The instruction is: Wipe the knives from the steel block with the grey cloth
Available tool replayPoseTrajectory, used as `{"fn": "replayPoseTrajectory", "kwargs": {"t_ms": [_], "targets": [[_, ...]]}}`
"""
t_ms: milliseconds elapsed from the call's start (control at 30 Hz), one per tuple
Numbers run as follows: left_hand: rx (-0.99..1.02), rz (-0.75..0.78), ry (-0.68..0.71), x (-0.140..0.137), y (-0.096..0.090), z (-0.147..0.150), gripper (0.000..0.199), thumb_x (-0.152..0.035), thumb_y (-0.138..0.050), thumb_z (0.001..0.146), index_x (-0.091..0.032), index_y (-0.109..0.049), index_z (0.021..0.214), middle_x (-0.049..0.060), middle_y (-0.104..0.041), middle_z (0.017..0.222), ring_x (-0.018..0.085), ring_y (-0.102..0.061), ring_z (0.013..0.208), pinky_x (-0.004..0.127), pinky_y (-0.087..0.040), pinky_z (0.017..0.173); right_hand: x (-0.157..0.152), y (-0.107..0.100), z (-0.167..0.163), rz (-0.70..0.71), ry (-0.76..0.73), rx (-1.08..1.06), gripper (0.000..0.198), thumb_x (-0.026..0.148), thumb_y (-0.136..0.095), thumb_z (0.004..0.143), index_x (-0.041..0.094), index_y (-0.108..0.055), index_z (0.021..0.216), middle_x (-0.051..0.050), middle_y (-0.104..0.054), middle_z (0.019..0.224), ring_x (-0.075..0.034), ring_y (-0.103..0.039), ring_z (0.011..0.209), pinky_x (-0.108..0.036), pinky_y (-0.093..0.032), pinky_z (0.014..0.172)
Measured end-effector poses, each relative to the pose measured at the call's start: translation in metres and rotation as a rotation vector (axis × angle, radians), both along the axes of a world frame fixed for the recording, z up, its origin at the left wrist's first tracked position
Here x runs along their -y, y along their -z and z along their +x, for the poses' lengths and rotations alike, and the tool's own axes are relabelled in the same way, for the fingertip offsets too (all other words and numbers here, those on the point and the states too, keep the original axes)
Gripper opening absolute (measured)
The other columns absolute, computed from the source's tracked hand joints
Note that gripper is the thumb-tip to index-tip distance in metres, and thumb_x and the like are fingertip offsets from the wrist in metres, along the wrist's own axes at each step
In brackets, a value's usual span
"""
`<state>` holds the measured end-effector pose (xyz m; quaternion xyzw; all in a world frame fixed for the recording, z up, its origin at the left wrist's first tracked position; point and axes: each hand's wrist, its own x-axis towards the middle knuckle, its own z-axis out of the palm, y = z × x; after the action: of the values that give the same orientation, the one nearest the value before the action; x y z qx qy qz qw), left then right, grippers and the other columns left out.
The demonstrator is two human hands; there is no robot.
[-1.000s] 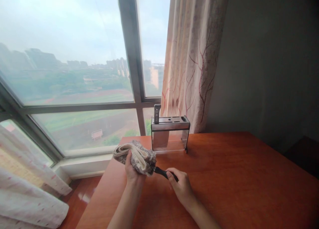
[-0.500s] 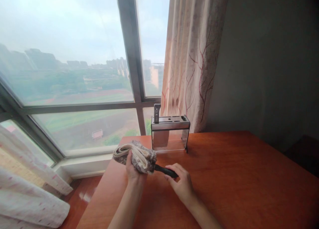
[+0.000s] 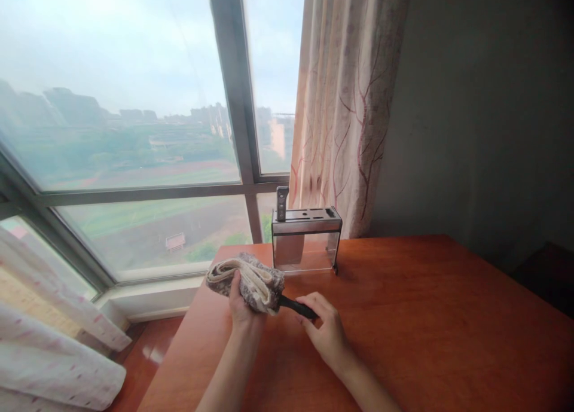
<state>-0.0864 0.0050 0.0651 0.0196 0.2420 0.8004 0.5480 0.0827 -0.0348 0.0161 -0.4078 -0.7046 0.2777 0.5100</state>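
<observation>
While my left hand clasps a folded grey-and-cream cloth, likely soft, above the red-brown wooden table, my right hand grasps a slim black handle jutting out, probably stiff, safest to hold.

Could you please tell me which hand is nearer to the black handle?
The right hand: its fingers hold the black handle at the end away from the folded cloth. The left hand is farther off, left of the handle, gripping the cloth.
</observation>
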Motion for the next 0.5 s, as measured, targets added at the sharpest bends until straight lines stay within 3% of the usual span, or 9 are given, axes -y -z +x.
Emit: {"fn": "replayPoseTrajectory", "kwargs": {"t_ms": [200, 333, 433, 500], "targets": [[0.009, -0.037, 0.02, 0.0, -0.002, -0.002, 0.021, -0.026, -0.052, 0.087, -0.016, -0.067, 0.097, 0.002, -0.073, 0.076, 0.015, -0.068, 0.067, 0.028, -0.055, 0.071, -0.002, -0.003, 0.004, -0.008, 0.002, -0.032, 0.021, 0.026, -0.062, 0.081, 0.023, -0.069, 0.1, -0.007, -0.066, 0.09, -0.02, -0.064, 0.081, -0.027, -0.052, 0.068], [0.008, -0.029, 0.016, -0.001, -0.004, -0.007, 0.023, -0.027, -0.05, 0.088, -0.016, -0.067, 0.099, 0.002, -0.073, 0.077, 0.016, -0.069, 0.07, 0.029, -0.055, 0.074, -0.005, -0.004, 0.011, -0.21, -0.007, -0.162, 0.03, 0.043, -0.058, 0.085, 0.018, -0.069, 0.096, -0.005, -0.068, 0.065, -0.019, -0.064, 0.056, -0.026, -0.049, 0.052], [-0.004, -0.01, 0.0, -0.001, -0.007, -0.011, 0.025, -0.026, -0.049, 0.089, -0.017, -0.067, 0.103, 0.001, -0.073, 0.077, 0.016, -0.069, 0.069, 0.029, -0.055, 0.073, -0.009, -0.003, 0.016, -0.352, -0.019, -0.255, 0.046, 0.054, -0.045, 0.089, 0.016, -0.069, 0.085, 0.001, -0.054, 0.042, -0.014, -0.05, 0.036, -0.023, -0.035, 0.037], [-0.009, 0.003, -0.022, -0.001, -0.01, -0.013, 0.026, -0.025, -0.048, 0.089, -0.018, -0.067, 0.105, 0.001, -0.073, 0.078, 0.016, -0.069, 0.069, 0.029, -0.055, 0.072, -0.012, -0.001, 0.019, -0.388, 0.003, -0.315, 0.051, 0.059, -0.043, 0.088, 0.015, -0.068, 0.08, 0.002, -0.05, 0.039, -0.013, -0.045, 0.033, -0.022, -0.03, 0.034]]}}
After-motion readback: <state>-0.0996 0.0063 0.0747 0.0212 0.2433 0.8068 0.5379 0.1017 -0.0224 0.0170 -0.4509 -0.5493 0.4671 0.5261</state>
